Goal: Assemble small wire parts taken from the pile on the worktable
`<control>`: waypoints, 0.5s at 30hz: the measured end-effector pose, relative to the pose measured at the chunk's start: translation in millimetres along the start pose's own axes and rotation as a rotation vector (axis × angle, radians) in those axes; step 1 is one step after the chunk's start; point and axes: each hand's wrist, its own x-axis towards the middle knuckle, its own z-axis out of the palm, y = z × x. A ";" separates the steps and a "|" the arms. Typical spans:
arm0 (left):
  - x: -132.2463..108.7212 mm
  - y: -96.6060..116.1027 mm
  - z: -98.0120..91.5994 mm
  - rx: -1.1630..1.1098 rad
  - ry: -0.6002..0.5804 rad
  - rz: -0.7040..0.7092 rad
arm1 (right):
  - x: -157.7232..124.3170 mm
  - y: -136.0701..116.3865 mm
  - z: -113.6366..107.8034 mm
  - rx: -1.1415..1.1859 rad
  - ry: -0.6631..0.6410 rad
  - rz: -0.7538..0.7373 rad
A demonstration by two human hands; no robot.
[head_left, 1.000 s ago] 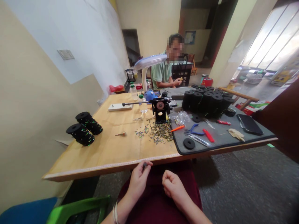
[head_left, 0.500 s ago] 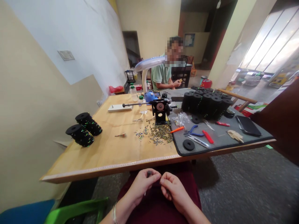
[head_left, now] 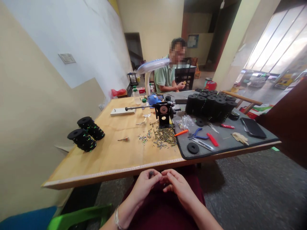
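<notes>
Above my lap, in front of the table's near edge, both hands meet at the fingertips. My left hand [head_left: 145,184] is closed, with a small dark piece [head_left: 151,174] showing between its curled fingers; its kind is too small to make out. Touching or almost touching those fingertips, my right hand [head_left: 178,186] holds its thumb and forefinger close together while its lower fingers are loosely bent. Whatever lies in that pinch is hidden or too tiny to see. A maroon cloth [head_left: 165,210] covers my lap below.
A hand-cranked winder [head_left: 164,116] stands behind scattered small metal pieces [head_left: 165,135]. Black foam spools [head_left: 82,140] stand left, more [head_left: 211,107] right. The grey mat [head_left: 223,145] bears pliers [head_left: 200,134], a red-handled tool [head_left: 212,139] and a foam ring [head_left: 193,148]. A person [head_left: 165,78] sits opposite, behind a lamp [head_left: 152,65].
My hands have shifted slightly up and left in the view. The right hand's lower fingers have loosened and spread a little, and its fingertips lie closer over the left's.
</notes>
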 end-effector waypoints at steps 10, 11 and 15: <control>7.5 18.4 2.4 0.190 0.073 0.155 | 5.0 -17.4 11.3 -0.289 0.018 -0.085; 8.0 18.7 2.1 0.166 0.080 0.165 | 5.0 -17.0 11.1 -0.290 0.034 -0.093; 7.2 12.4 0.2 0.041 0.090 0.127 | 5.2 -14.5 9.7 -0.181 0.122 -0.106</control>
